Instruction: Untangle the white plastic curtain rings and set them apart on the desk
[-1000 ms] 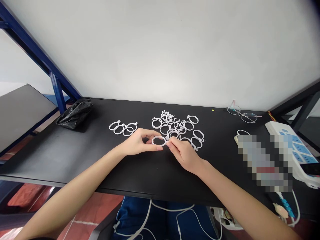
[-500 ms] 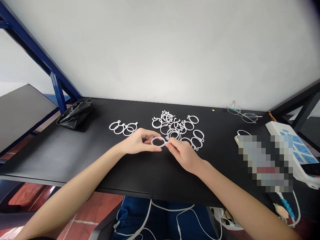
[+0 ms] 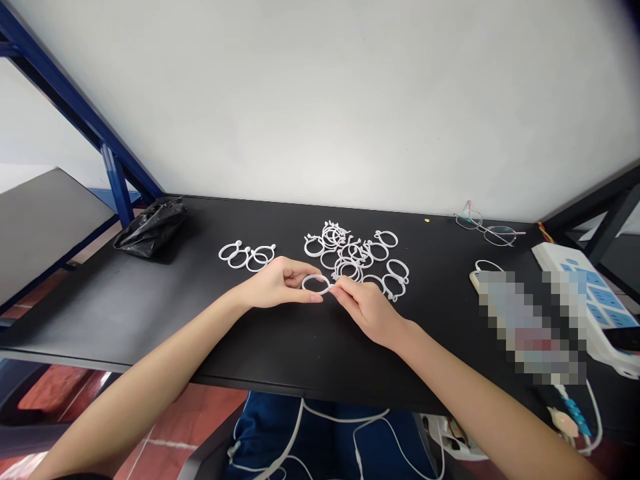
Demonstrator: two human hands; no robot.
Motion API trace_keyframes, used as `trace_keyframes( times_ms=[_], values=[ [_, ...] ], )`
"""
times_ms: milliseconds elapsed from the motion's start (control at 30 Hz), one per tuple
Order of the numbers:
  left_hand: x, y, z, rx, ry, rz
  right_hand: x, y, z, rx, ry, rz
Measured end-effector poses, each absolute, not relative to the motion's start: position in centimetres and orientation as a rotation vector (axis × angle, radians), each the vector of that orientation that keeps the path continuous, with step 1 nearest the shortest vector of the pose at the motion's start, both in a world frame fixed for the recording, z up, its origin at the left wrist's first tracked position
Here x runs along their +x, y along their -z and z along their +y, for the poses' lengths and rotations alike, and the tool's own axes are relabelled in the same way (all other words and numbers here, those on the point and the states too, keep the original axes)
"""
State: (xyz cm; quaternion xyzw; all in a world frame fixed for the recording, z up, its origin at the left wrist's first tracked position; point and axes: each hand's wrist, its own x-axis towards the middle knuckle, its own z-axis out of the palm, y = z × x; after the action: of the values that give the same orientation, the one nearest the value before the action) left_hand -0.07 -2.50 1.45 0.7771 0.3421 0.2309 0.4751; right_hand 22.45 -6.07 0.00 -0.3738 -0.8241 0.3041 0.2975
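Note:
Between my two hands is a white curtain ring, raised in front of a heap of similar rings. My left hand curves around the ring's left side, thumb below and fingers above. My right hand is closed in a pinch on the ring's right end, where the fingertips hide the small eyelet. A small group of white rings lies flat on the black table, just beyond my left hand. Several rings in the heap overlap and tangle, with small clips or eyelets sticking out.
At the table's back left sits a crumpled black plastic bag. Wire-framed glasses lie at the back right, near a white power strip and a blurred-out object. White cables hang below the front edge.

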Motion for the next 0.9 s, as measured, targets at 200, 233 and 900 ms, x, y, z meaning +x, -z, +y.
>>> trace_keyframes(
  times_ms=[200, 233, 900],
  values=[
    [-0.14, -1.21, -2.51, 1.91, -0.564, 0.836, 22.53, -0.02, -5.97, -0.981, -0.811, -2.193],
    [-0.14, -1.18, -2.51, 1.911, -0.568, 0.836, 22.54, 0.01, -5.96, -0.977, -0.804, -2.195],
    [0.7, -1.77, -2.84, 1.995, -0.432, 0.781, 22.56, 0.04, -5.87, -1.036, -0.775, -2.187]
  ],
)
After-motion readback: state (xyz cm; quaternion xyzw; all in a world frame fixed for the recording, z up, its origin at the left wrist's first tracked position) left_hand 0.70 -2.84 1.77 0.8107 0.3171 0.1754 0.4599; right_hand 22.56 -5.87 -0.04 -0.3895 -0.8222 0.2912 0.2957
